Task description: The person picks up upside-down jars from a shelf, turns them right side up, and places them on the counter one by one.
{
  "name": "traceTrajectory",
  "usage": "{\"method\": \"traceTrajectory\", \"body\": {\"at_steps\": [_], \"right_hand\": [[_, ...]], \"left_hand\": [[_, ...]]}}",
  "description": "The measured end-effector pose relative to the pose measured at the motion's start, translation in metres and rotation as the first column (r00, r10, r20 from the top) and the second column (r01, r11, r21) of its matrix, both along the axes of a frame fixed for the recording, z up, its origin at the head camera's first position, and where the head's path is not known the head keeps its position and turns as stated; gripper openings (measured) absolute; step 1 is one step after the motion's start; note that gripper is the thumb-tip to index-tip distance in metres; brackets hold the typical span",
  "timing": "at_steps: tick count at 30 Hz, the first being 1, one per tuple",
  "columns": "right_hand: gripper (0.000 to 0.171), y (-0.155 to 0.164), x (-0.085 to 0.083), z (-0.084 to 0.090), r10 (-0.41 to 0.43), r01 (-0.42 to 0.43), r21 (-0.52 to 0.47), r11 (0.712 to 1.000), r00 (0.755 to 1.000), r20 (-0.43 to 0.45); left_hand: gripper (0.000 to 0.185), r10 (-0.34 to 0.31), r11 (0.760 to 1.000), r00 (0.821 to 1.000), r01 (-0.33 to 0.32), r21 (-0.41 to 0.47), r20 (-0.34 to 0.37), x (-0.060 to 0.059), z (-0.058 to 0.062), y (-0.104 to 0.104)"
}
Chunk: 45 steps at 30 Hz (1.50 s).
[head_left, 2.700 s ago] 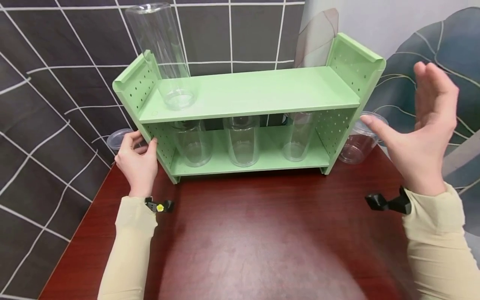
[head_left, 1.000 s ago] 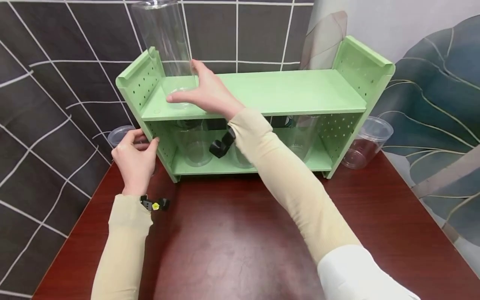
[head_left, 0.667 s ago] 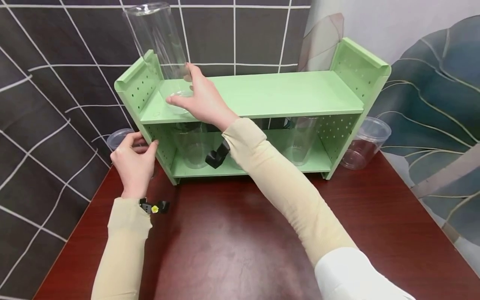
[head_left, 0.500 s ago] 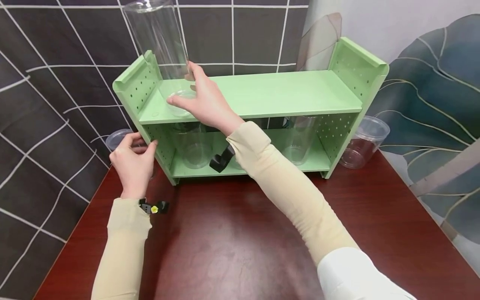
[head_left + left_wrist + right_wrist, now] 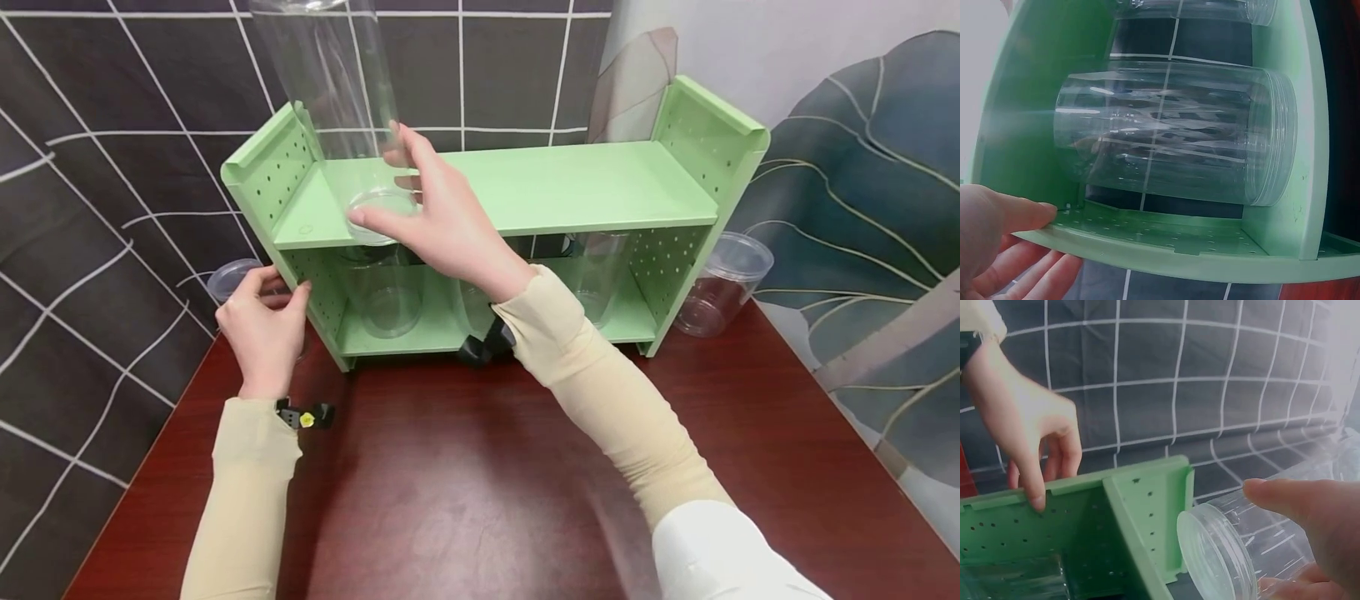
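Observation:
My right hand (image 5: 450,208) grips a tall clear plastic jar (image 5: 330,92) near its lower end, at the left of the top shelf. The jar's ridged end (image 5: 1213,550) points down and, in the right wrist view, looks raised off the shelf. My left hand (image 5: 262,329) pinches the left side panel of the green two-tier rack (image 5: 577,179), thumb on its front edge. The left wrist view shows that hand (image 5: 1004,244) beside a clear jar (image 5: 1166,134) on the lower tier. Part of the lower tier is hidden behind my right arm.
More clear jars, one of them (image 5: 600,283) at the right, stand on the lower tier. A lidded clear tub (image 5: 723,283) stands right of the rack, and another clear lid (image 5: 231,279) shows behind my left hand. A dark tiled wall (image 5: 420,75) rises behind the reddish-brown table (image 5: 480,500).
My right hand came over from the far right and took hold of the tall jar. The jar has since shifted right and toward me. My left hand has stayed on the rack.

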State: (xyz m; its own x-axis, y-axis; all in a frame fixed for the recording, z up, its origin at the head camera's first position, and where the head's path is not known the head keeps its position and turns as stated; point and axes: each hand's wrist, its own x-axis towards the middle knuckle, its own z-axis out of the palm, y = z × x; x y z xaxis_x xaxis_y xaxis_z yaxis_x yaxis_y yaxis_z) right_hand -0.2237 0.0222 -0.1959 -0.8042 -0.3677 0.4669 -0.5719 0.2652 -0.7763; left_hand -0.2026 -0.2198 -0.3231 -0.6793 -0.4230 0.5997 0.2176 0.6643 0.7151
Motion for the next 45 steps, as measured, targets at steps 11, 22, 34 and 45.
{"method": "traceTrajectory", "body": {"at_steps": [11, 22, 34, 45], "right_hand": [[0.091, 0.032, 0.033, -0.01, -0.008, 0.005, -0.067, 0.998, 0.999, -0.053], [0.077, 0.069, 0.073, -0.012, -0.09, 0.084, -0.085, 0.993, 0.994, -0.067], [0.061, 0.097, 0.085, -0.038, -0.105, 0.1, -0.069, 0.993, 0.992, -0.073], [0.058, 0.125, 0.064, -0.105, -0.114, 0.115, 0.005, 0.993, 0.992, -0.056]], "left_hand": [[0.028, 0.009, 1.0, 1.0, -0.009, -0.001, 0.018, 0.001, 0.002, 0.0], [0.028, 0.001, 1.0, 1.0, -0.002, 0.005, 0.02, 0.001, 0.002, 0.001], [0.028, 0.003, 1.0, 1.0, -0.003, 0.007, 0.017, 0.003, 0.002, 0.0], [0.028, 0.005, 1.0, 1.0, -0.005, 0.002, 0.014, 0.003, 0.0, -0.001]]}}
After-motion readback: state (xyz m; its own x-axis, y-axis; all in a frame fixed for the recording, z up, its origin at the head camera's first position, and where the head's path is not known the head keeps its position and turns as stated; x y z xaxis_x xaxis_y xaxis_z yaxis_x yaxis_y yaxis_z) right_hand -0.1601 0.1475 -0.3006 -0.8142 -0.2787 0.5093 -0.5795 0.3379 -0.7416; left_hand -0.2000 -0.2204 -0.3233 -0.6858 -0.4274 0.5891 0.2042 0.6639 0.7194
